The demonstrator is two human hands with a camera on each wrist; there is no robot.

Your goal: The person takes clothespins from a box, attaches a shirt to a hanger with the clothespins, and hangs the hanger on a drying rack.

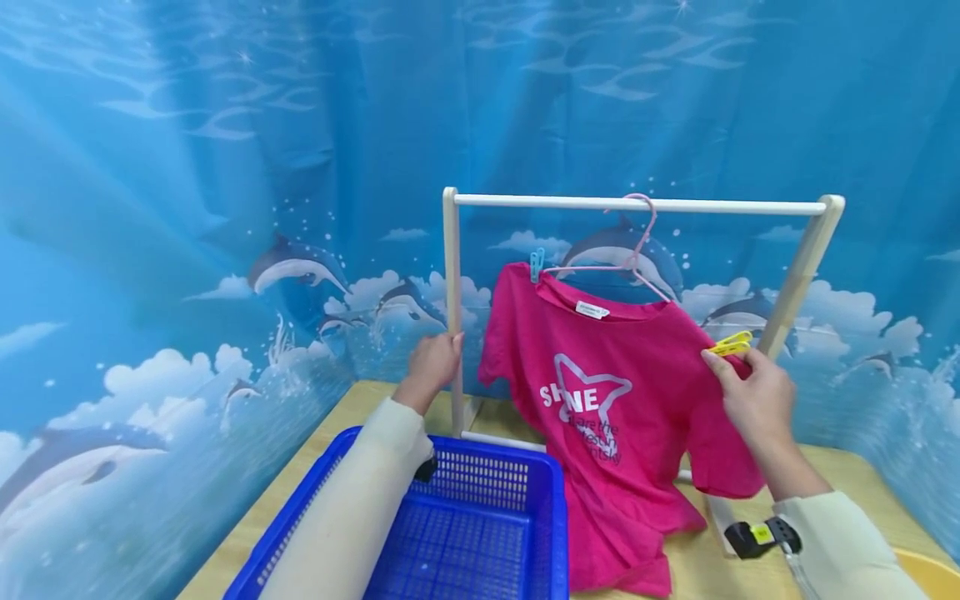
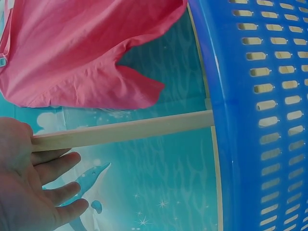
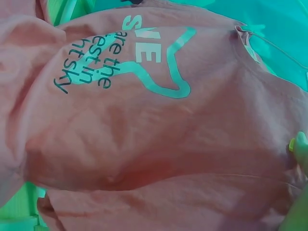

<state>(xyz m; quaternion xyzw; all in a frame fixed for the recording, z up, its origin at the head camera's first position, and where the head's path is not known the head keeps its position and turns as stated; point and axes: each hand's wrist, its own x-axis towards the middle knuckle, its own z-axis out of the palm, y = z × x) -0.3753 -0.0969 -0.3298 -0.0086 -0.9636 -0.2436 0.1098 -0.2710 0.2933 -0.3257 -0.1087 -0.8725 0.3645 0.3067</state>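
A pink T-shirt point(image 1: 600, 392) with a star print hangs from a pink hanger point(image 1: 636, 250) on the rack's white bar point(image 1: 540, 202). One blue clothespin point(image 1: 537, 265) is clipped at the shirt's shoulder on the left. At the other shoulder, my right hand point(image 1: 761, 396) pinches a yellow clothespin point(image 1: 731, 343) against the fabric; the right wrist view shows only a fingertip and a bit of the yellow clip point(image 3: 291, 145). My left hand point(image 1: 435, 364) holds the rack's left wooden post point(image 1: 452, 275). In the left wrist view, its lower fingers point(image 2: 60, 166) are loosely spread beside the post.
A blue plastic basket point(image 1: 555, 500) with slotted walls stands in front of the rack, below my left forearm. Part of a yellow container point(image 1: 926, 571) shows at the lower right. The wooden table point(image 1: 315, 446) backs onto a blue dolphin-printed curtain point(image 1: 225, 208).
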